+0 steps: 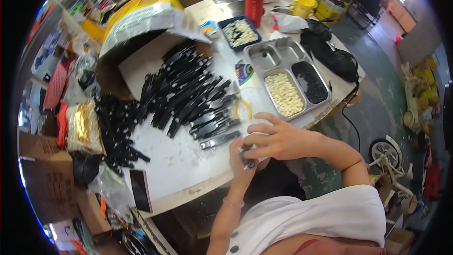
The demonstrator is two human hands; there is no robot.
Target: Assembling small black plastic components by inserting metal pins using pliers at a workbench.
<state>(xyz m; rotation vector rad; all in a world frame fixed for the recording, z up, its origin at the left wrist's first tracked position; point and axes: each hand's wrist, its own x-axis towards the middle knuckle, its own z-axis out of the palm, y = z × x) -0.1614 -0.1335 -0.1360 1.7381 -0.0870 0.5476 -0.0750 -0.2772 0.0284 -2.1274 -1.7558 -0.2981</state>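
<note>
Just past the table's near edge, my left hand [239, 161] is closed round a short dark piece [247, 157], most of it hidden by fingers. My right hand [278, 139] meets it from the right, thumb and lower fingers at the piece, upper fingers bent and apart. Beyond my hands, a row of long black plastic parts [217, 139] lies on the white table [174, 170], several looking glossy. Behind the row, a larger heap of similar black parts [181, 78] spills from a box. A yellow curved handle [243, 108], perhaps of pliers, lies at the row's right end.
A metal compartment tray [260, 72] holds small white pieces [284, 95] and small black pieces [309, 83]. Behind it stand a blue tray [258, 38], a red flask [255, 2] and a yellow mug [304, 5]. A phone [140, 190] lies at the near left edge.
</note>
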